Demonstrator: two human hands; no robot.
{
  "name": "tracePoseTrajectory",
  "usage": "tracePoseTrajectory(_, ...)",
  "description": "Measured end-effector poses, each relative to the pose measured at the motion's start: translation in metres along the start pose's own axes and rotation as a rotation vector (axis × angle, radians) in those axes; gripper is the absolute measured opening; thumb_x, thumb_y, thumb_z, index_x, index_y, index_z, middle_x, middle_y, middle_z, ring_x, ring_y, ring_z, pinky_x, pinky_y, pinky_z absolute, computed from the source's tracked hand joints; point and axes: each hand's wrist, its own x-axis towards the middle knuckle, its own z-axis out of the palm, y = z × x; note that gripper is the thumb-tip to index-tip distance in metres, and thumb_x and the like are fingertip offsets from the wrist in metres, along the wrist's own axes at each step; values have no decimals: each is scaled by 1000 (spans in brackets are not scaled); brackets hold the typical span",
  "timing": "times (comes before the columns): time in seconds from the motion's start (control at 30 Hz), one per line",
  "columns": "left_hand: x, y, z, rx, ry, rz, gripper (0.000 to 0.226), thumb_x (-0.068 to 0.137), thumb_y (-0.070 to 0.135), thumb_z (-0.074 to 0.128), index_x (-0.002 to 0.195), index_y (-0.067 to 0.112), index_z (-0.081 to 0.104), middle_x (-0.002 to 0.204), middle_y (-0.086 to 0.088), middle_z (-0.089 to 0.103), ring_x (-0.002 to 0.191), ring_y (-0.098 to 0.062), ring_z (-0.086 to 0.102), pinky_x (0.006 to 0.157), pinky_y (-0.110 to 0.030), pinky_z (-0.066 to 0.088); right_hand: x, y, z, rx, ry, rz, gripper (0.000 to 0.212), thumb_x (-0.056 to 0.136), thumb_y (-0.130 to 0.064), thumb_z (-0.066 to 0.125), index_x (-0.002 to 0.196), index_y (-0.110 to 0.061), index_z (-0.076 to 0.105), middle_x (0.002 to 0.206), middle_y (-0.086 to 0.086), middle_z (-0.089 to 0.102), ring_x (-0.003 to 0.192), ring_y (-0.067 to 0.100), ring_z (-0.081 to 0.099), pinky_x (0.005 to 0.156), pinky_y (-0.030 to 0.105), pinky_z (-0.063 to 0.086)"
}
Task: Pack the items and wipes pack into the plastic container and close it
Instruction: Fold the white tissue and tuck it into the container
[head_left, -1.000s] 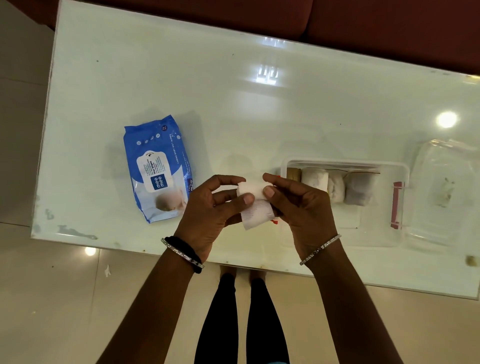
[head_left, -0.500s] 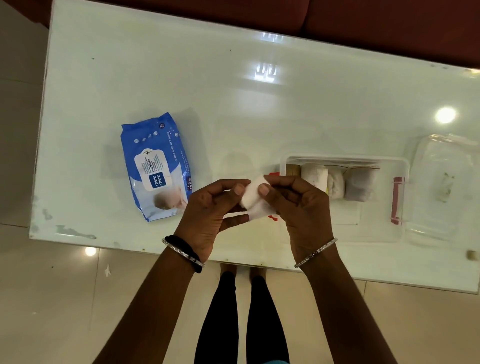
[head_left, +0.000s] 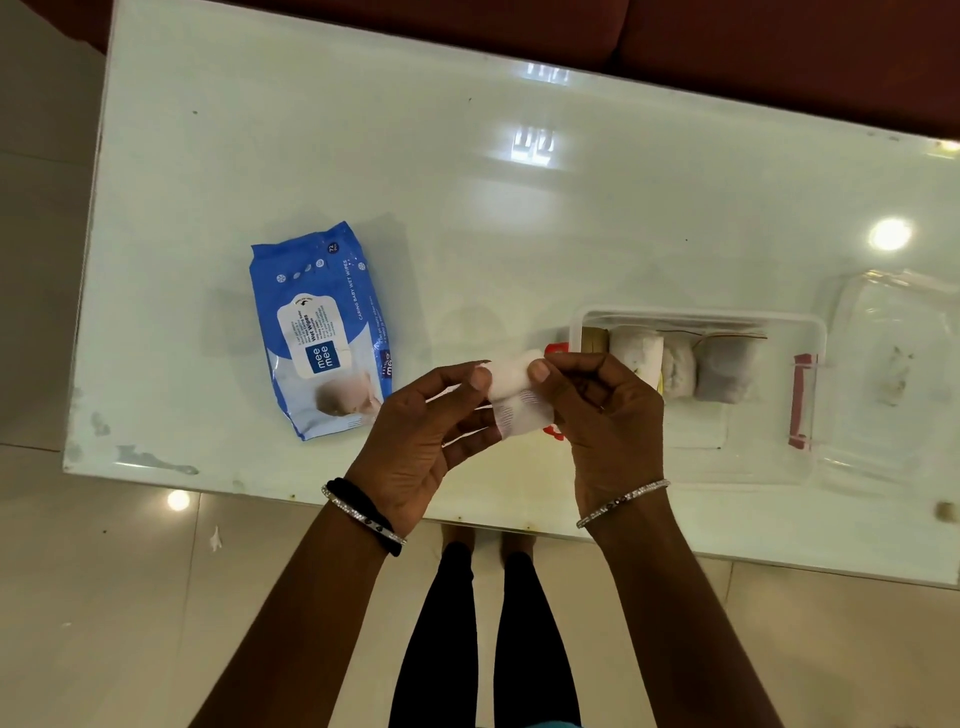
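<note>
Head view: pale glass table (head_left: 519, 218), then the clear rectangular plastic container (head_left: 769, 467) lying just right of the fingers, its long axis left-right, nearer the right hand (head_left: 608, 415). Blue wipes pack (head_left: 322, 332) lies left, nearer the left hand (head_left: 415, 441). Both hands' fingers pinch a small white gauze roll (head_left: 511, 387).

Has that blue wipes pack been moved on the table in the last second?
No. The blue wipes pack lies at the same spot beside the near left table edge, flat and untouched. The slight shift in the picture comes from the head camera.
</note>
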Motion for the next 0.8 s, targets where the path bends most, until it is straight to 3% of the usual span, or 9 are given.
tracePoseTrajectory(0.17, 0, 2, -5, 36, -17, 70, 35, 69, 21, 73, 103, 15, 71, 97, -8, 77, 91, -25, 74, 69, -28, 60, 0, -2, -1, -30, -106, 43, 26, 80, -4, 75, 102, -18, 70, 85, -1, 74, 77, 9, 72, 62, 21, 55)
tracePoseTrajectory(0.23, 0, 4, -7, 49, -37, 91, 33, 70, 18, 72, 102, 16, 72, 97, -7, 77, 93, -24, 74, 70, -27, 59, -1, -2, -2, -10, -166, 69, 29, 83, -1, 71, 106, -17, 71, 92, 4, 73, 82, 14, 73, 65, 28, 58)
tracePoseTrajectory(0.3, 0, 5, -8, 73, -54, 105, 32, 70, 16, 71, 102, 17, 72, 100, -6, 77, 95, -23, 73, 70, -27, 59, -1, -2, -3, -2, -199, 73, 27, 84, 2, 68, 106, -14, 73, 99, 10, 72, 87, 20, 74, 68, 30, 60)
tracePoseTrajectory(0.4, 1, 6, -11, 93, -86, 100, 35, 72, 15, 71, 106, 17, 71, 106, -7, 75, 100, -25, 71, 74, -29, 59, 0, -1, -6, -3, -220, 47, 26, 83, 6, 68, 102, -10, 74, 90, 2, 75, 86, 19, 74, 68, 28, 59)
tracePoseTrajectory(0.5, 0, 8, -10, 48, -130, 30, 42, 72, 24, 71, 113, 18, 68, 107, -6, 74, 98, -27, 72, 75, -33, 59, 1, -1, -8, -27, -236, 18, 25, 82, 8, 68, 101, -8, 74, 87, -1, 76, 82, 13, 73, 66, 23, 57)
tracePoseTrajectory(0.6, 1, 9, -8, 86, -115, -13, 45, 68, 41, 71, 108, 20, 71, 106, -6, 75, 94, -27, 73, 74, -34, 60, 2, 1, -8, -113, -250, -55, 24, 82, 7, 69, 101, -7, 75, 94, 3, 77, 85, 10, 72, 68, 20, 54)
tracePoseTrajectory(0.8, 2, 6, -5, 190, -77, 70, 42, 72, 25, 70, 110, 8, 69, 104, -12, 75, 96, -26, 72, 73, -29, 59, -3, 3, -10, -101, -281, -89, 27, 80, 9, 68, 98, -10, 75, 101, 16, 75, 100, 30, 70, 91, 46, 55)
